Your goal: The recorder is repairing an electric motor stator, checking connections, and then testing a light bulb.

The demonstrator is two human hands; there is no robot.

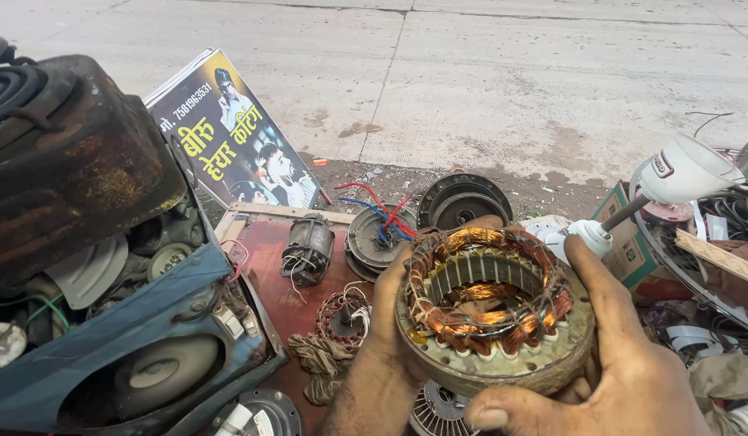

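**Stator held in both hands**

From the left, we see a rusty dark metal casing (75,153) and a small grey motor (308,250) on the red board (265,274). Our left hand (382,339) and right hand (624,363) are both closed around the round copper-wound motor stator (491,307), raised over the board.

roadside motor repair stall, stripped fan stators (372,236) and a small motor (308,249) on the red worktop (270,299), concrete pavement (487,73) right behind
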